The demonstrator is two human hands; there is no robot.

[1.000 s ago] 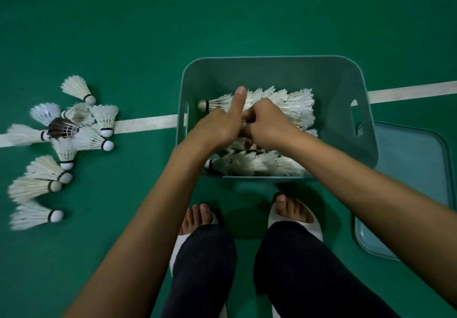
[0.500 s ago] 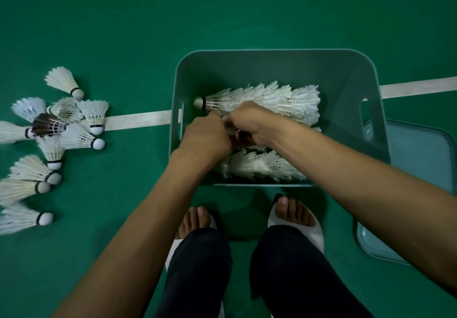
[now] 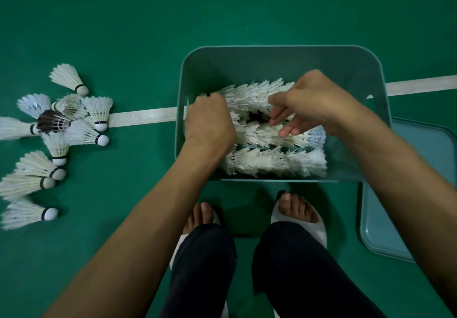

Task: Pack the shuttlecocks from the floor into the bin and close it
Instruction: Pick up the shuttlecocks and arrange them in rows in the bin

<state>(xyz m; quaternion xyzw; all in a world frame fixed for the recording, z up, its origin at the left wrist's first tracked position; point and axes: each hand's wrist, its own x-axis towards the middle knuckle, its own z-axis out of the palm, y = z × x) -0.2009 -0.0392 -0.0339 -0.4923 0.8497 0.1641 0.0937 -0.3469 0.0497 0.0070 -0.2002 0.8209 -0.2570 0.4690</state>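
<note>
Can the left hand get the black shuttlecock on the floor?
Probably yes. The left hand is in the bin now, but the green floor between it and the pile looks bare. The black-feathered shuttlecock lies among white shuttlecocks that touch it, so it may nudge those.

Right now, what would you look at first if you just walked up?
The teal plastic bin in the middle, packed with rows of white feather shuttlecocks, with the left hand and right hand inside it. Left of it, loose white shuttlecocks litter the green floor, among them one dark-feathered shuttlecock.
</note>
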